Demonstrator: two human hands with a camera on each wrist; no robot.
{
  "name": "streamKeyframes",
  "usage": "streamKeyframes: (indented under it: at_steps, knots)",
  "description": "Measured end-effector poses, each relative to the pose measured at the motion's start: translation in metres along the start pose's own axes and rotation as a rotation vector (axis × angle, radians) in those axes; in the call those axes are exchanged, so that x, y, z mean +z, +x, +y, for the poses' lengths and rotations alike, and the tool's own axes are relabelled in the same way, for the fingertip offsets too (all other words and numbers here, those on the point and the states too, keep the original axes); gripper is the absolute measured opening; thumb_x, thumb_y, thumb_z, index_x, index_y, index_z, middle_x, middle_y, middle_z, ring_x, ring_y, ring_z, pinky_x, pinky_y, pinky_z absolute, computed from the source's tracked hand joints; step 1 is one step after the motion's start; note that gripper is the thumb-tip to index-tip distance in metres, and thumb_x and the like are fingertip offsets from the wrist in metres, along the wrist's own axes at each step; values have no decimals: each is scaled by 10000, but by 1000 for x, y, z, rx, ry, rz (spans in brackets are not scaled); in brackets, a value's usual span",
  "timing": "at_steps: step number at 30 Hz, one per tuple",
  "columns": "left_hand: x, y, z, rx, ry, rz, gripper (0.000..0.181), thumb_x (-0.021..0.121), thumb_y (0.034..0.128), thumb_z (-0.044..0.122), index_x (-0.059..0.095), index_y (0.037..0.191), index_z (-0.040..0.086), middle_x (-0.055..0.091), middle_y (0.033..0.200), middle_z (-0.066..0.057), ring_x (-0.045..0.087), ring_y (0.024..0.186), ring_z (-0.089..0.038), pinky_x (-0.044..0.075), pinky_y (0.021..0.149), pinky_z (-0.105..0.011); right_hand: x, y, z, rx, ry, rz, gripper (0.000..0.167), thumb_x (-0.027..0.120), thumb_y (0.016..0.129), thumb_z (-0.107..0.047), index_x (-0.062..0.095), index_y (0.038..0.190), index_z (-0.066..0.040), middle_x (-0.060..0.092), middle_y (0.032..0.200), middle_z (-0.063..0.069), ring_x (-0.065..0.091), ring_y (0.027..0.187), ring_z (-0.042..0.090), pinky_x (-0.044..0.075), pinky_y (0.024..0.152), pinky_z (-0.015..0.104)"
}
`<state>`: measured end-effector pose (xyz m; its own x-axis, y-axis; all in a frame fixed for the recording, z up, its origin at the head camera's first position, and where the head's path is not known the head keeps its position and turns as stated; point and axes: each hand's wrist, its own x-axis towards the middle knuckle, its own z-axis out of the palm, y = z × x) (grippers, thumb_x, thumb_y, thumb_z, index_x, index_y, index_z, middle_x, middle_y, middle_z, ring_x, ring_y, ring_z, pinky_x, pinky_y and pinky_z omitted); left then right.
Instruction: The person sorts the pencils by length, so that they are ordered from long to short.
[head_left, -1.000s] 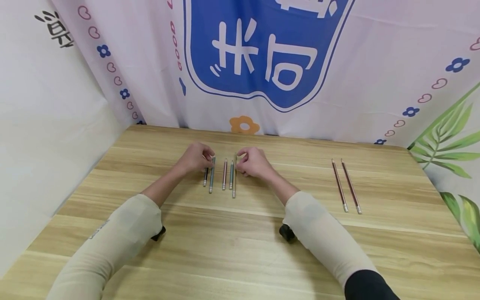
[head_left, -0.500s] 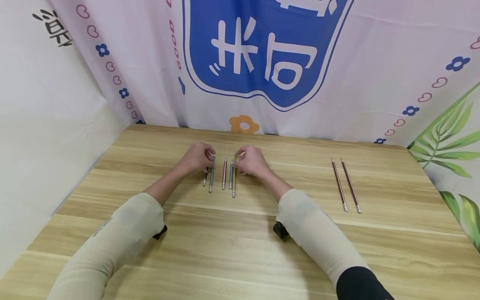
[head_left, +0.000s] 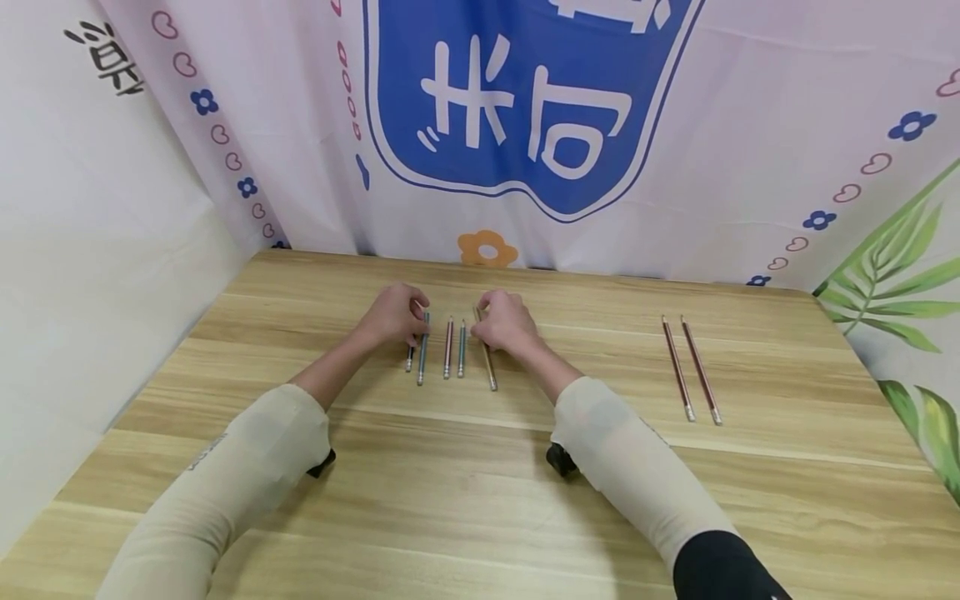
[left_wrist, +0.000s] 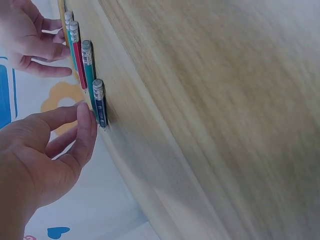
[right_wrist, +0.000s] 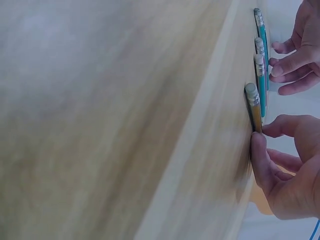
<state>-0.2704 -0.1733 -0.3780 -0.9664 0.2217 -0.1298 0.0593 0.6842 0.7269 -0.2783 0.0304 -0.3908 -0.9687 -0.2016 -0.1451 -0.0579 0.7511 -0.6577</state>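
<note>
In the head view my right hand (head_left: 506,321) pinches a yellow pencil (head_left: 489,367) near its far end. The pencil slants, its eraser end toward the right. My left hand (head_left: 395,315) has thumb and fingertips at the far end of a long teal pencil (head_left: 423,358), seemingly pinching it. A short navy pencil (left_wrist: 100,105) lies beside it, partly under the left hand in the head view. Between the hands lie a red pencil (head_left: 448,348) and a shorter teal pencil (head_left: 461,350). Pencil erasers face the person.
Two dark red pencils (head_left: 690,371) lie apart on the right of the wooden table (head_left: 465,517). A printed curtain (head_left: 315,167) hangs behind the table's far edge. White cloth (head_left: 90,292) covers the left side.
The yellow pencil has swung away from the short teal pencil, its eraser end moving right, in my right hand. My left hand has hardly moved.
</note>
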Motion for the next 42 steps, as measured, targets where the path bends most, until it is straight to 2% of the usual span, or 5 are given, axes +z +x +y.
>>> streamKeyframes:
  at_steps: [10, 15, 25, 33, 42]
  knots:
    - [3, 3, 4, -1, 47, 13, 426, 721, 879, -125, 573, 1272, -197, 647, 946, -223, 683, 628, -197, 654, 599, -266, -4, -5, -1, -26, -42, 5, 423, 769, 878, -60, 660, 1279, 14, 707, 923, 107, 635, 568, 118, 532, 504, 199]
    - [5, 5, 9, -22, 51, 13, 450, 719, 872, -130, 564, 1289, -195, 645, 974, -256, 687, 621, -190, 651, 596, -255, -6, -5, 0, -12, -71, 18, 316, 787, 872, -101, 691, 1157, -5, 705, 814, 74, 629, 576, 120, 513, 514, 206]
    - [11, 12, 13, -48, 105, 12, 471, 728, 871, -107, 559, 1304, -183, 693, 992, -295, 691, 608, -186, 645, 579, -248, -7, -5, 4, 35, 49, -11, 416, 773, 893, -95, 639, 1277, -1, 698, 767, 79, 574, 483, 117, 499, 417, 194]
    - [11, 13, 16, -64, 136, 3, 464, 723, 880, -105, 560, 1308, -177, 687, 974, -285, 685, 586, -186, 644, 575, -247, -12, -10, 10, 27, 127, -20, 432, 737, 908, -70, 613, 1316, -6, 690, 812, 123, 593, 520, 138, 566, 456, 228]
    - [12, 15, 15, -79, 181, -10, 466, 724, 891, -81, 555, 1315, -176, 615, 1246, -378, 678, 551, -162, 635, 552, -244, -18, -15, 17, 34, 168, -28, 372, 710, 915, -31, 614, 1273, -20, 669, 794, 134, 582, 514, 143, 566, 452, 225]
